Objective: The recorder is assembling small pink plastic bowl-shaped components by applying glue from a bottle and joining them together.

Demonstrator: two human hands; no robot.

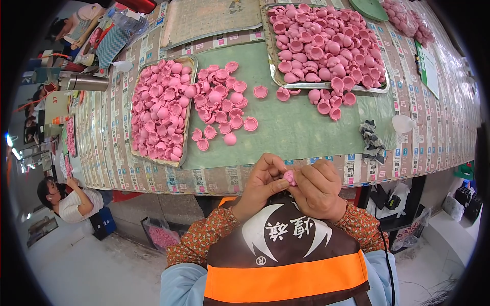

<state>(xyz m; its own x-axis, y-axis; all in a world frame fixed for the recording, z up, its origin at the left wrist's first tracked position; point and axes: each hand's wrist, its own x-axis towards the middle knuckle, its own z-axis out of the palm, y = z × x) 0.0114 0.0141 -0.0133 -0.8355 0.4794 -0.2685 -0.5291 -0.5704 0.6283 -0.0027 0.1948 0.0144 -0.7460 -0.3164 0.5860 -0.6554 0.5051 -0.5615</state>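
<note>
Both hands meet close to the body, just below the table [286,135] edge. L hand [261,184] & R hand [319,189] pinch one small pink rubber cap [290,177] between them; fingers curled tight round it, thumbs & fingertips closed on the piece, only a bit of it showing between the knuckles.

Ahead of the L hand: loose pile of pink caps [222,102] on the green mat, w/ a metal tray [190,65] packed w/ more caps just left of that pile. Ahead & slightly right of the R hand: bigger metal tray [270,76] heaped w/ caps, a few spilled off its near edge. Grey rag [371,140] lies near, right of the R hand, w/ a small white squeeze bottle [402,123] just beyond it. Far left of the L hand, another person [69,200] sits at the table side.
</note>
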